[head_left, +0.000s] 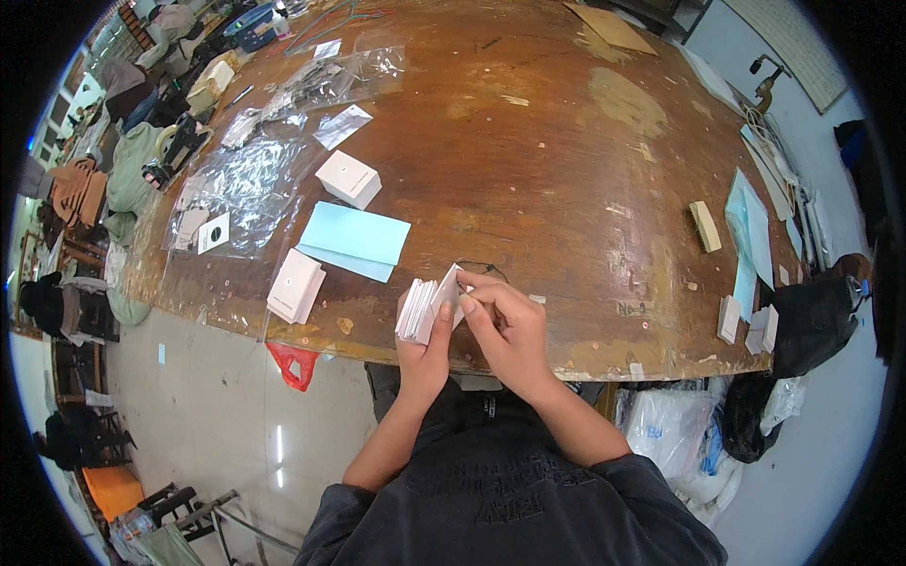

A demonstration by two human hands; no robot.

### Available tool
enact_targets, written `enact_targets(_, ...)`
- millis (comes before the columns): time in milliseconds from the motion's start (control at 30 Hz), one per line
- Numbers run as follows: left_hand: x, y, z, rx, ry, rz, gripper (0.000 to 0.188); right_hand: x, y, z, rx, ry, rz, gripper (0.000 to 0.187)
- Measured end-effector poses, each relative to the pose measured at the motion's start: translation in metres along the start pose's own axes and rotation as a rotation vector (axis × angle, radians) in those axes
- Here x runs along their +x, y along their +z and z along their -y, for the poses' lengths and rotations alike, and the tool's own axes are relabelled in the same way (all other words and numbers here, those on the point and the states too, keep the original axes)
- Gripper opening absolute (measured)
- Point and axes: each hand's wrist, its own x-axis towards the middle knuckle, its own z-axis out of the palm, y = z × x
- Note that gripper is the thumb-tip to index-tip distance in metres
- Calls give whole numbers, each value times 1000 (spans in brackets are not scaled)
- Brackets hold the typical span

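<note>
My left hand point(427, 366) is wrapped round a thick stack of white cards point(415, 313), held upright on edge above the table's near edge. The card nearest my right hand leans apart from the others. With thumb and forefinger together, my right hand point(514, 335) pinches at that card's edge. A thin dark cord point(493, 270) loops out behind the right fingers; whether they grip it too is hidden. Left of my hands sits a block of white cards point(295, 285), beside a folded light blue sheet point(355, 238). Behind the sheet lies another white card block point(348, 179).
Clear plastic bags point(250, 184) and a black-and-white card point(214, 234) lie on the wooden table point(528, 170) at left. A tape dispenser point(175, 151) stands beyond. At right are a wooden-looking block point(704, 226), blue paper point(746, 236), small card stacks point(729, 319) and a black bag point(816, 316).
</note>
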Motion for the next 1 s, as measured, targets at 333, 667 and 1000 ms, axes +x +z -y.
enact_targets(333, -3, -10, 14, 210, 179, -70, 37, -3, 12, -1, 55, -54, 47, 10)
enact_targets(667, -7, -7, 17, 102, 140, -65, 38, -7, 22, -14, 249, -24, 78, 13)
enact_targets(1000, -6, -8, 25, 139, 205, -60, 39, -11, 23, -21, 314, 80, 111, 14)
